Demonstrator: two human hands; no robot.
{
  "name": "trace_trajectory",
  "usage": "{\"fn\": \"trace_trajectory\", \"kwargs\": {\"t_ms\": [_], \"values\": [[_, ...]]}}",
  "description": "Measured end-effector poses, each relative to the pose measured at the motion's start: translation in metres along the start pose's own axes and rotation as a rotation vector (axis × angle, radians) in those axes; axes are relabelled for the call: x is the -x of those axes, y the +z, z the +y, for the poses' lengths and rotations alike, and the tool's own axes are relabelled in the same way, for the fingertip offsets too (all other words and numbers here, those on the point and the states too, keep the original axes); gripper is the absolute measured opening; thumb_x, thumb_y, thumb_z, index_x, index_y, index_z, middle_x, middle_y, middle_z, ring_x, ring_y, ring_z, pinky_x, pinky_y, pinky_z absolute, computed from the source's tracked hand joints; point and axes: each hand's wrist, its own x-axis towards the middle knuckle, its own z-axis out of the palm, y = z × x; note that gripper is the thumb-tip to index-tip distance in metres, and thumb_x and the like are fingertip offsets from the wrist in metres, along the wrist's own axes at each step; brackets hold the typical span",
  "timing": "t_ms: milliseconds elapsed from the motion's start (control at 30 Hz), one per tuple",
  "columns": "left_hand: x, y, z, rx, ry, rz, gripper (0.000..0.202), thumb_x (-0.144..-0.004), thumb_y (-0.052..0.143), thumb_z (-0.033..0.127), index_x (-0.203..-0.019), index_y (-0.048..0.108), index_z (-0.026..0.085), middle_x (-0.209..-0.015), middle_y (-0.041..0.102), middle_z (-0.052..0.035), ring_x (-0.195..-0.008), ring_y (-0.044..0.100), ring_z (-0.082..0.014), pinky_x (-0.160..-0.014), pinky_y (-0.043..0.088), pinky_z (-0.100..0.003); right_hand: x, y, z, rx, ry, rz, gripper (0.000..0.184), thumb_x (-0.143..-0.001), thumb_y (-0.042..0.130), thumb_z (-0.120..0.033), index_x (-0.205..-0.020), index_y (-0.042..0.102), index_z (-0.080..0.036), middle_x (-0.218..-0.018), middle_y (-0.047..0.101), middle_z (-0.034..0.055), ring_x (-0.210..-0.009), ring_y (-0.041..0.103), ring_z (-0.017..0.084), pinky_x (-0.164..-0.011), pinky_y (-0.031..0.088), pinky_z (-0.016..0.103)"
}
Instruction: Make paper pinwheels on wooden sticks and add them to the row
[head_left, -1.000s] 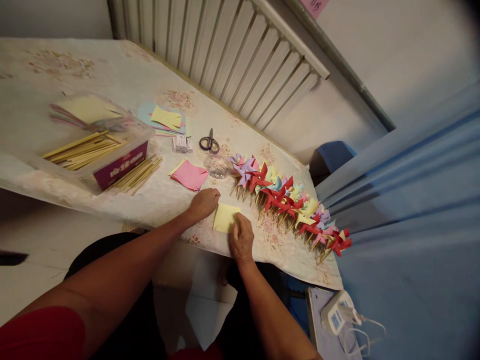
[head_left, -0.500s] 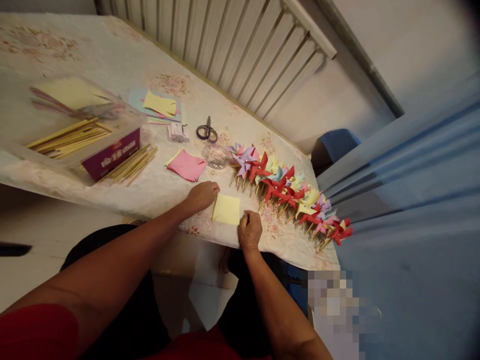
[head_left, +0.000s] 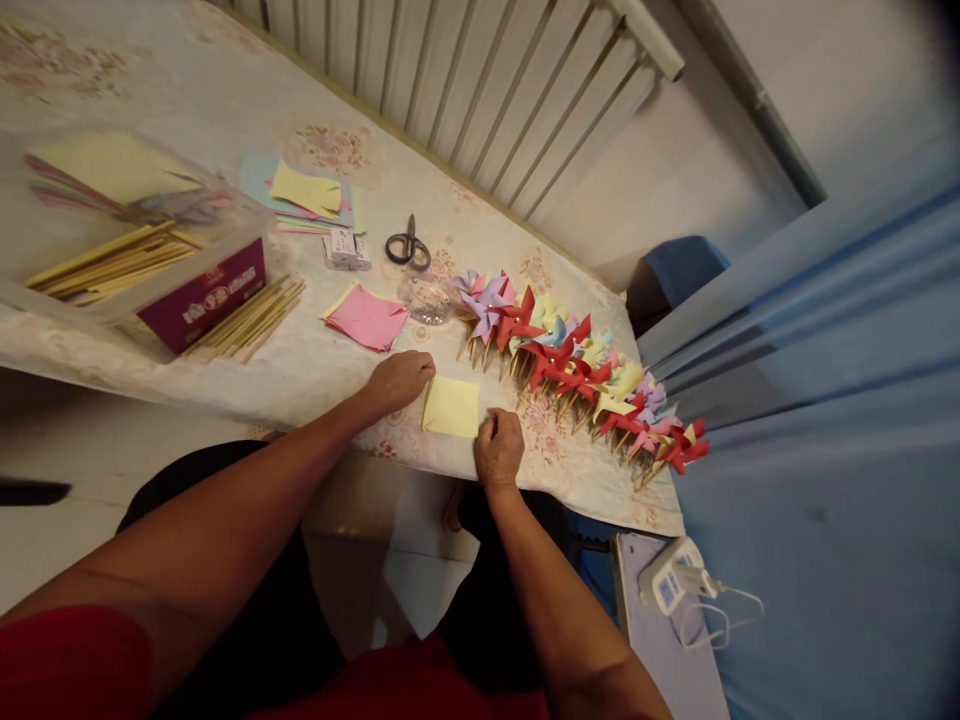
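Observation:
A square yellow paper (head_left: pixel 451 407) lies flat near the front edge of the table, with a slit showing at its lower left corner. My left hand (head_left: pixel 403 382) rests in a loose fist just left of it. On the other side, my right hand (head_left: pixel 500 447) is curled closed by the paper's right edge. Nothing shows in either hand. Beyond my left hand sits a stack of pink and yellow paper squares (head_left: pixel 367 316). A clear dish of small metal pieces (head_left: pixel 429 299) is behind, beside dark-handled scissors (head_left: pixel 409 246).
Paper pinwheels on sticks (head_left: pixel 551 355) form a long row at the right. Leftward are a clear bin (head_left: pixel 139 312) holding sticks and paper, loose sticks (head_left: pixel 251 318), small white boxes (head_left: pixel 346 250) and coloured sheets (head_left: pixel 306 190). A power strip (head_left: pixel 670 574) lies beyond the table's right end.
The whole view has shifted slightly, so the table items sit a little higher and further left. Both hands keep their places on either side of the yellow paper.

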Motion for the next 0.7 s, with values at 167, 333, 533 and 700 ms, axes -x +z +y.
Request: {"fn": "trace_trajectory", "kwargs": {"t_ms": [167,333,533,700], "values": [[0.001,-0.003,0.002,0.013,0.003,-0.009,0.031,-0.09,0.042,0.027,-0.091,0.071,0.016,-0.102,0.074,-0.0098,-0.096,0.064,-0.0219,-0.081,0.045,-0.031,0.0,0.0,0.0,0.017,-0.006,0.015,0.026,-0.092,0.04,-0.015,-0.101,0.065,-0.015,-0.092,0.062,0.0099,-0.093,0.057,0.022,-0.088,0.047,0.035],[0.005,-0.005,0.007,0.003,0.039,-0.002,0.033,-0.091,0.044,0.036,-0.081,0.069,0.017,-0.093,0.072,-0.0092,-0.089,0.063,-0.0214,-0.078,0.044,-0.031,0.0,0.0,0.0,0.004,-0.002,0.01,0.027,-0.091,0.04,-0.015,-0.101,0.065,-0.015,-0.093,0.062,0.0107,-0.094,0.057,0.023,-0.088,0.047,0.037],[0.01,0.003,0.011,-0.054,0.06,-0.016,0.018,-0.08,0.059,0.034,-0.071,0.063,0.019,-0.084,0.067,-0.0069,-0.086,0.061,-0.0227,-0.076,0.043,-0.033,0.0,0.0,0.0,0.012,-0.008,0.012,0.026,-0.091,0.04,-0.015,-0.102,0.065,-0.015,-0.093,0.062,0.0107,-0.093,0.057,0.023,-0.087,0.047,0.037],[0.011,0.004,0.014,-0.05,0.071,-0.011,0.013,-0.077,0.056,0.023,-0.065,0.056,0.019,-0.079,0.063,-0.0068,-0.081,0.059,-0.0223,-0.074,0.041,-0.034,0.0,0.0,0.0,0.021,-0.014,0.024,0.026,-0.09,0.041,-0.014,-0.101,0.065,-0.015,-0.091,0.062,0.0104,-0.092,0.057,0.023,-0.086,0.047,0.036]]}}
